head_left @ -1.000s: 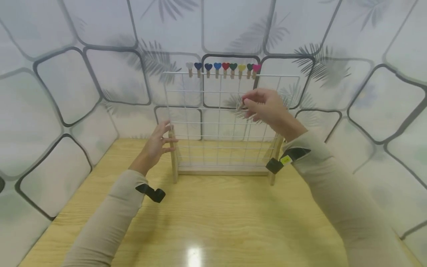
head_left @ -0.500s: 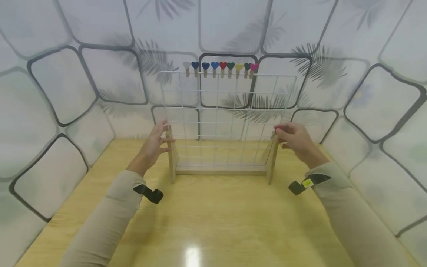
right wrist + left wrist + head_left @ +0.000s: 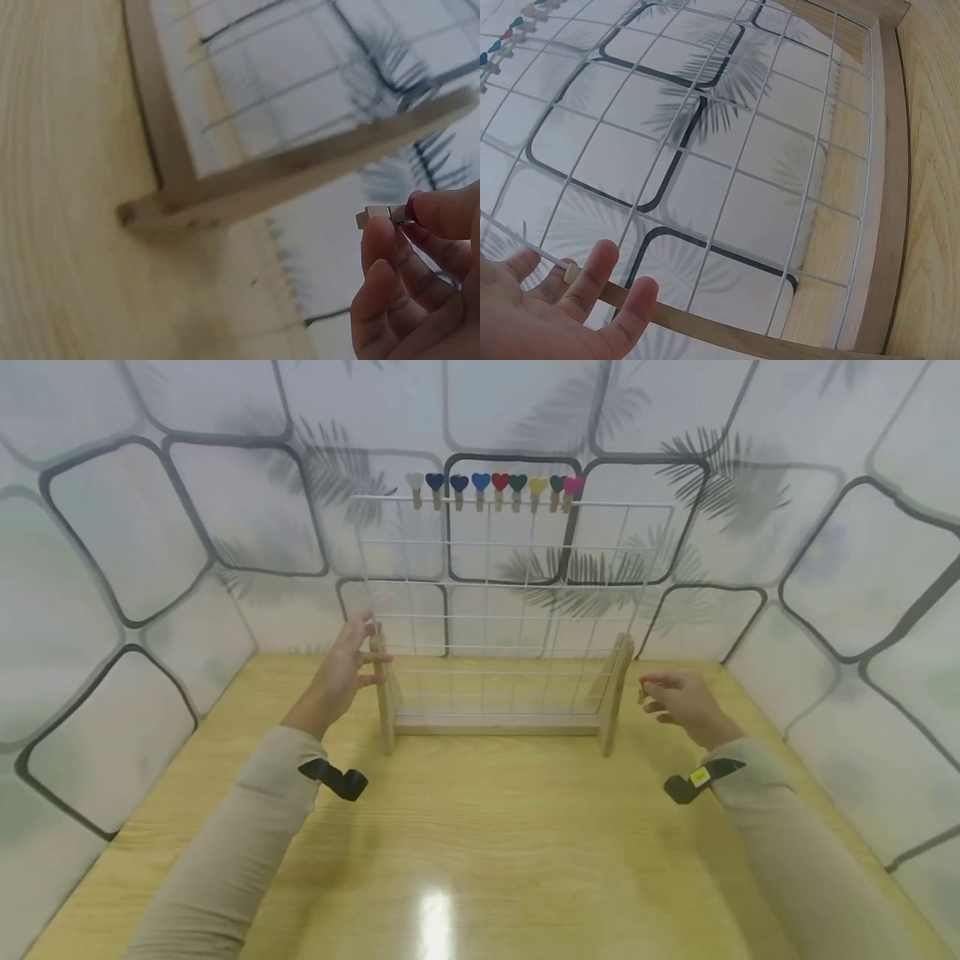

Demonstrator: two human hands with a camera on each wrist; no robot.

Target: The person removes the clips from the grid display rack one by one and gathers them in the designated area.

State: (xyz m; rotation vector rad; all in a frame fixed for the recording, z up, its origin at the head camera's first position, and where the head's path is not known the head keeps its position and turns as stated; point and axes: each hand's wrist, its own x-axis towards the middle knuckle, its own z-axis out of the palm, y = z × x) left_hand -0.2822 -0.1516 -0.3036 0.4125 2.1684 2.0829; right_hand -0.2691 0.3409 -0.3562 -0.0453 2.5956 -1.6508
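Peg point(image 3: 373, 217) half-hidden — right-hand fingers point(image 3: 442, 212)

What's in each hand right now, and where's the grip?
Right hand pinches a small wooden clip by one end. Left hand only touches the rack's left post.

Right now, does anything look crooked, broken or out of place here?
Nothing stands out. The rack stands upright on the table, its heart clips in an even row. The right hand pinches a small clip.

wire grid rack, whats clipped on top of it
A row of nine heart-topped wooden clothespins sits on the top wire of the wire grid rack, in white, blues, red, greens, yellow and pink. Where their jaws grip is too small to see.
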